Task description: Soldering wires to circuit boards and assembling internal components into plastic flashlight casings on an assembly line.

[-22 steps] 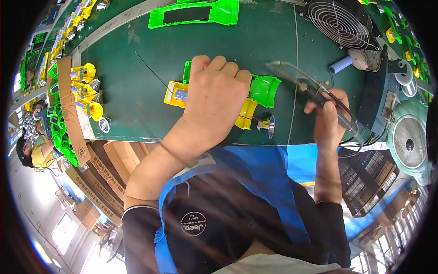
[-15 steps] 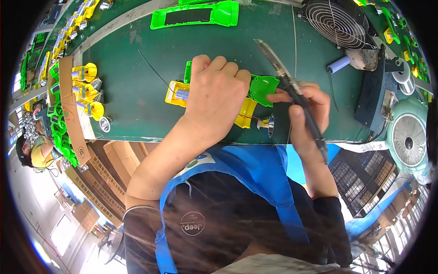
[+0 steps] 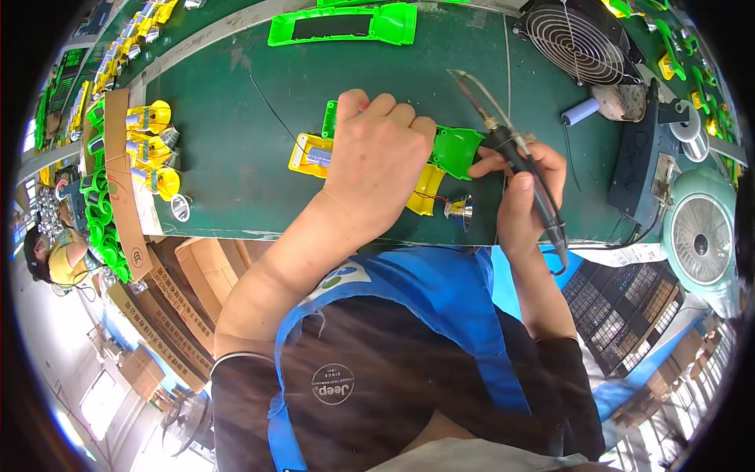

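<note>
My left hand (image 3: 379,153) lies closed over a green plastic flashlight shell (image 3: 458,152), its fingers curled out of sight. Beneath that hand, partly covered, is a yellow flashlight housing (image 3: 427,189) with a bluish battery cell (image 3: 318,156) in its left end. A thin black wire rises from this end. From the right end, a short red wire leads to a silver reflector (image 3: 458,210). My right hand (image 3: 531,193) grips a black soldering iron (image 3: 522,164), its tip pointing up and left, away from the shell. The right fingertips are close to the green shell's right end.
Another green shell (image 3: 405,24) lies at the back. On the right are a black fan (image 3: 578,43), a loose battery cell (image 3: 580,112) with a wire, and a dark station box (image 3: 638,169). Yellow flashlight heads (image 3: 161,182) stand left beside a cardboard box (image 3: 118,157).
The soldering iron has shifted slightly right and down with my right hand. My left hand stays over the shells, while the whole view has drifted a little.
</note>
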### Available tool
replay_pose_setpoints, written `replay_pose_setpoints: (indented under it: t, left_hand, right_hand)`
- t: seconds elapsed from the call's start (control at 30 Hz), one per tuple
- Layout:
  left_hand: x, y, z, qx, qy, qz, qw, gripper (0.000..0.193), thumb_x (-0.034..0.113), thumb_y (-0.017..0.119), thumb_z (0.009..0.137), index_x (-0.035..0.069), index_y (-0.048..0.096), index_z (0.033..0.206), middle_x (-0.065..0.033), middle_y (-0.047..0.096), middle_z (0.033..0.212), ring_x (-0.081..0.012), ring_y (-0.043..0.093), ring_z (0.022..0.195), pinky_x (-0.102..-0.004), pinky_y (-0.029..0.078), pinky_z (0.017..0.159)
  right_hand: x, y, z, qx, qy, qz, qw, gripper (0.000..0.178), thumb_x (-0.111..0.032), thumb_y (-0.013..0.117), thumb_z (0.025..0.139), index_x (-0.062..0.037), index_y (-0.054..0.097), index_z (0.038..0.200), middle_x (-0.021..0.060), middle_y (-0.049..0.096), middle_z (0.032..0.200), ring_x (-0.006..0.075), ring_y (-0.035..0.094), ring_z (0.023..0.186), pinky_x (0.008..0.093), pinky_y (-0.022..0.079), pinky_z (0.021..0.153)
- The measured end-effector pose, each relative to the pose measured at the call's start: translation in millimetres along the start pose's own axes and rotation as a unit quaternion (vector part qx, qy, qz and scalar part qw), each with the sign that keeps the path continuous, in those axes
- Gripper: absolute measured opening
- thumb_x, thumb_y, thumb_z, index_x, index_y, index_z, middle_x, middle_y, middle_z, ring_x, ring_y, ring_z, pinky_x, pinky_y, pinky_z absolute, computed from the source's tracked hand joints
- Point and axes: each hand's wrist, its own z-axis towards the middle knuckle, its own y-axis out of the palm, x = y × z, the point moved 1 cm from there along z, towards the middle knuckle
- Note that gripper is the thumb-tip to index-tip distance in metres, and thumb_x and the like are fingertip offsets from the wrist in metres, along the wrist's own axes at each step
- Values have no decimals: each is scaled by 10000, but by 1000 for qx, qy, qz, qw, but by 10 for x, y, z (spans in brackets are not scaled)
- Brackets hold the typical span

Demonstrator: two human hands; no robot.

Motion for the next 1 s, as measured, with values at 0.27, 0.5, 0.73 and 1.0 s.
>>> replay_pose_setpoints:
  t: [0.27, 0.5, 0.73, 1.0]
  left_hand:
    - [-48, 20, -84, 25, 13, -22, 999, 62, 89, 615, 730, 104, 651, 778, -43, 601, 753, -198, 594, 845, -388, 393, 872]
    - [-585, -589, -837, 56, -90, -78, 991, 36, 70, 664, 798, 70, 662, 835, -65, 654, 874, -263, 604, 862, -414, 447, 766]
    - [-748, -475, -707, 85, 11, -247, 965, 313, -5, 650, 798, 65, 694, 1100, -80, 668, 948, -230, 564, 840, -337, 446, 771]
    - [-651, -327, -652, 41, 89, -231, 968, 166, 70, 736, 726, 114, 692, 879, 7, 652, 894, -211, 551, 861, -352, 384, 779]
  right_hand:
    - [-4, -32, -23, 42, 11, -18, 999, 322, -227, 608, 941, 13, 471, 1108, 122, 641, 923, 161, 617, 847, 303, 490, 816]
    - [22, -85, 1, 95, 7, -11, 995, 255, -144, 604, 936, 8, 487, 1105, 124, 651, 922, 160, 625, 822, 297, 503, 801]
    - [-65, -104, -3, 76, 46, 74, 993, 321, -189, 650, 913, -2, 480, 1112, 125, 626, 912, 181, 594, 827, 312, 481, 802]
    - [-225, -206, 19, -21, 143, 65, 987, 274, -179, 651, 896, 4, 521, 1053, 98, 600, 869, 155, 575, 800, 299, 466, 760]
